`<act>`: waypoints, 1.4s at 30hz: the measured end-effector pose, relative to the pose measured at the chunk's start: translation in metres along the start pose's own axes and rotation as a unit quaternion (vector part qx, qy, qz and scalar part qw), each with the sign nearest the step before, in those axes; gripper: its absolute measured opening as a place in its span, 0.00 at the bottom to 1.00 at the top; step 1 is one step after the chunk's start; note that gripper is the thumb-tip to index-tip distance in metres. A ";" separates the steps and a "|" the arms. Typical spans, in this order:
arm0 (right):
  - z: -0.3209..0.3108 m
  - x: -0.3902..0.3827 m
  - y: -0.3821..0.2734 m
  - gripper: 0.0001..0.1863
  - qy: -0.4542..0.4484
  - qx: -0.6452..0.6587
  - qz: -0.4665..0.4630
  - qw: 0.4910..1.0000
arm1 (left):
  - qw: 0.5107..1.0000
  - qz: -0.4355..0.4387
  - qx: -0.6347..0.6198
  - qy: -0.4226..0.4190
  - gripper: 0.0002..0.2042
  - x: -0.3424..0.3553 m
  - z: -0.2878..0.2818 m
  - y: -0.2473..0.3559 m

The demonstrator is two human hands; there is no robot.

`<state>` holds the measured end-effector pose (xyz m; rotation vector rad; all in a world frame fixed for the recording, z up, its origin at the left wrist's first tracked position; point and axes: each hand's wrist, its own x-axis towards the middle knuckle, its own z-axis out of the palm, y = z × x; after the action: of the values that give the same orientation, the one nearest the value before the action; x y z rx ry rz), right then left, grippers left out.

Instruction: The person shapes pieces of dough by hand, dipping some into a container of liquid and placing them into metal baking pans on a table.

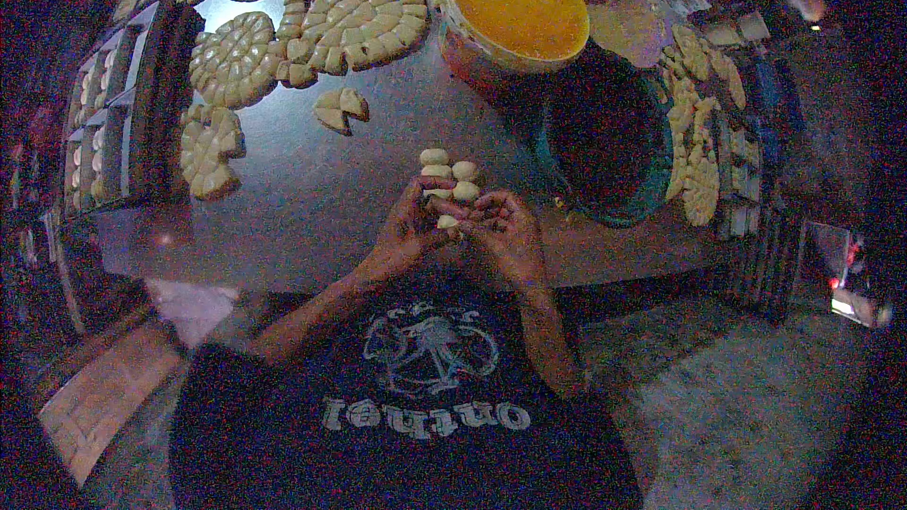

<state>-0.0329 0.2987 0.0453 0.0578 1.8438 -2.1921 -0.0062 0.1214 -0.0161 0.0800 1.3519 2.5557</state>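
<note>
Small, pale, round dough-like piece point(448, 222) sat pinched in the curled left hand point(413, 225); right hand point(510, 229) bunched alongside, its grip unclear. Probably shaping; next move likely called for gentle placing beside smooth cream balls point(434, 158).

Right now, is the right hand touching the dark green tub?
Apart. The head view shows a strip of tabletop between the right hand and the dark green tub.
</note>
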 end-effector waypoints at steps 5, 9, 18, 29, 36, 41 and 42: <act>-0.006 0.019 0.009 0.14 0.009 0.007 0.013 1.000 | 0.999 -0.013 -0.012 0.034 0.30 0.007 0.003 0.014; -0.018 0.040 0.012 0.14 0.031 -0.072 0.019 0.997 | 0.991 0.042 -0.057 0.111 0.27 0.018 -0.013 0.013; -0.028 0.098 0.066 0.14 0.085 -0.496 -0.031 0.864 | 0.925 0.053 0.130 0.353 0.14 0.011 -0.143 0.039; 0.082 0.156 0.068 0.15 -0.081 -0.513 -0.138 0.843 | 0.873 0.117 0.340 0.329 0.18 0.089 -0.208 0.001; 0.106 0.191 0.085 0.15 -0.098 -0.573 -0.085 0.809 | 0.889 0.111 0.264 0.358 0.15 0.076 -0.182 -0.002; 0.069 0.163 0.062 0.15 -0.068 -0.390 -0.070 0.916 | 0.823 0.144 0.430 0.342 0.13 0.080 -0.185 -0.012; 0.058 0.150 0.056 0.15 -0.063 -0.331 -0.058 0.940 | 0.810 0.110 0.458 0.348 0.14 0.077 -0.178 -0.008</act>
<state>-0.1554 0.2061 -0.0290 -0.3231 2.4437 -1.4817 -0.1083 0.0010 -0.1287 -0.6191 2.8899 1.8435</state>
